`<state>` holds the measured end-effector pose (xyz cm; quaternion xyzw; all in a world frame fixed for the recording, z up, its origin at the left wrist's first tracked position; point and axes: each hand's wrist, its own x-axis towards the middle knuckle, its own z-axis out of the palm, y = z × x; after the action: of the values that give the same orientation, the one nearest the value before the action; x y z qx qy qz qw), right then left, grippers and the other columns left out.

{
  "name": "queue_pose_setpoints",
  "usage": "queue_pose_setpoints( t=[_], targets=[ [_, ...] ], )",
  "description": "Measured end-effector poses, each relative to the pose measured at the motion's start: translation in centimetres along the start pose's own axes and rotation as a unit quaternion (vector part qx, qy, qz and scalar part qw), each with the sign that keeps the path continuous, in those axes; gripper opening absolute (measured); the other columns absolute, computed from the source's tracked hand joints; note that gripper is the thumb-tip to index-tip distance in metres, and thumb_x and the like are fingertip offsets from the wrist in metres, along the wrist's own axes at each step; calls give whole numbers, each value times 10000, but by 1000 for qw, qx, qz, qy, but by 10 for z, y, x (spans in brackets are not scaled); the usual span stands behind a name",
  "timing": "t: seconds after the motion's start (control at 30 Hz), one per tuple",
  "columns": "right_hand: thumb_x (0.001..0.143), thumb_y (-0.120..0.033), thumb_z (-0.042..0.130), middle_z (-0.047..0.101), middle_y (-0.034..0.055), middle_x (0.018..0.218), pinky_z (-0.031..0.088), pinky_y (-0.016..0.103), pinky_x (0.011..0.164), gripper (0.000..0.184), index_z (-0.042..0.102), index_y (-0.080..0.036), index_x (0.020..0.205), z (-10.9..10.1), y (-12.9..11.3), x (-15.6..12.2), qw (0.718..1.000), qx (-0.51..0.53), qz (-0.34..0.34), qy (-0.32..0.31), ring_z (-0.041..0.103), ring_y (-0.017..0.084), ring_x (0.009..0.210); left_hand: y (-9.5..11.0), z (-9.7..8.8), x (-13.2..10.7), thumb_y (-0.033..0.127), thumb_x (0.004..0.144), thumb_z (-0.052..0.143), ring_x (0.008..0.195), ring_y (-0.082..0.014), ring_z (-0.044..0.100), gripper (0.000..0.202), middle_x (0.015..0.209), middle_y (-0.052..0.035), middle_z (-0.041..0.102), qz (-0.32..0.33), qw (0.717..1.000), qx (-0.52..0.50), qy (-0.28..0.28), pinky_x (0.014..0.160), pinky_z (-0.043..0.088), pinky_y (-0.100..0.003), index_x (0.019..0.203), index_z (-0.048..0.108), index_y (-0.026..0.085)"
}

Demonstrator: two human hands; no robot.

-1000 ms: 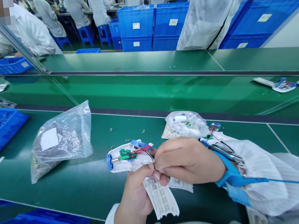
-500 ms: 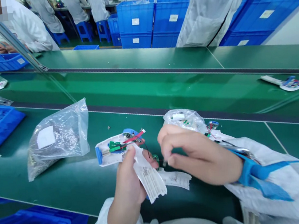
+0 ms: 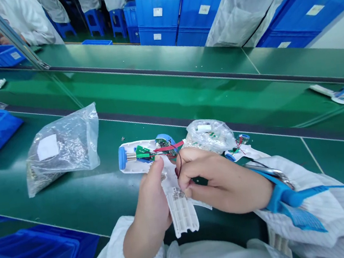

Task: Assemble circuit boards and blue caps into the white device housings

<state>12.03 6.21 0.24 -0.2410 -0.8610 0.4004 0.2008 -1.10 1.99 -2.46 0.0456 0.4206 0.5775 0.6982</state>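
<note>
Holds the white housing (image 3: 184, 218) above the counter (image 3: 105, 197), with left hand (image 3: 152, 199) wrapped round it. Has just brought right hand (image 3: 219, 180) back against it, with fingers pinched near the dark wire (image 3: 180, 161); cannot tell on what. Works two-handed again.

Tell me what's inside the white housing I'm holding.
The white housing shows a green circuit board and metal cylinder; anything beneath your left hand and right hand is covered.

One head-worn camera. We look forward and down from above the wearer's white coat (image 3: 204, 256), seen at the lower edge. Left hand (image 3: 151, 197) and right hand (image 3: 225, 181) close to us, below centre; past them we see across the green bench (image 3: 117, 191) to blue crates (image 3: 147, 5), farther off.
</note>
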Motion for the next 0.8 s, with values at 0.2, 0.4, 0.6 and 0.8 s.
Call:
queue_pose_setpoints(
  t=[0.2,0.4,0.6,0.8],
  targets=[
    [772,-63,506,559,33,764,394,259,699,158,597,-145,672,-4,-1,0,1000,-9,1,-29,508,114,728,-3,-1,-1,418,596,711,614,-171,616,274,639,-11,668,1,1000,-11,-24,571,474,-260,700,697,164],
    [769,-56,505,565,27,741,392,266,696,161,585,-152,667,-4,-2,0,999,-38,16,-23,514,122,727,-3,0,2,391,635,681,548,-137,576,264,632,-6,648,-4,999,-18,-47,519,445,-238,741,707,151],
    [741,-59,527,578,26,724,392,272,692,126,580,-153,677,-1,-3,1,997,-64,30,10,524,128,713,-2,5,1,388,626,668,501,-132,561,254,566,-1,613,-5,1000,-16,-24,488,435,-235,686,662,141],
    [688,-31,545,524,-2,644,393,218,588,129,562,-150,641,5,-1,1,996,-52,40,58,479,91,605,1,7,-1,400,672,576,449,-171,583,265,480,-19,592,-53,998,-14,-10,444,438,-253,704,625,142]
  ],
)
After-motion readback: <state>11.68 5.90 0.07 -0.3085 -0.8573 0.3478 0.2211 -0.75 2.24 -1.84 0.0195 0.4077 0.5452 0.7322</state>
